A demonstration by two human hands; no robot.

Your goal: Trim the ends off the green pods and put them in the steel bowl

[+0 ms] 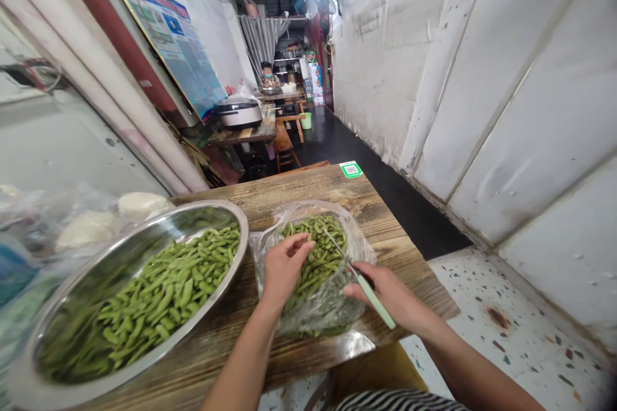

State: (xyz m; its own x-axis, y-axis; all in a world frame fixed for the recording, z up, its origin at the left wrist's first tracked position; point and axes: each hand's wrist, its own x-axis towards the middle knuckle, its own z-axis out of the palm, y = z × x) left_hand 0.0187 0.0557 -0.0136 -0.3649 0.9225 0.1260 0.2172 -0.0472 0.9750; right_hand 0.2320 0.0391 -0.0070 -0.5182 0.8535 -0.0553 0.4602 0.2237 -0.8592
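Note:
A clear plastic bag (359,250) lies opened on the wooden table, full of green edamame pods (321,263). Over the bag's left side is my left hand (285,266), with thumb and fingertips pinched together just above the pods. Whatever sits between those fingertips is too small to make out. My right hand (385,292) grips scissors with a pale green handle (376,303), their thin metal blades pointing forward and left over the pods. To the left stands a large steel basin (243,225) holding a heap of edamame pods (168,289).
The wooden table (400,237) carries a green QR code card (351,169) at its far edge. Plastic bags with pale contents (87,228) crowd behind the basin. Farther off are a rice cooker (238,112) on another table and a seated person (268,77). A wall (434,77) runs along the right.

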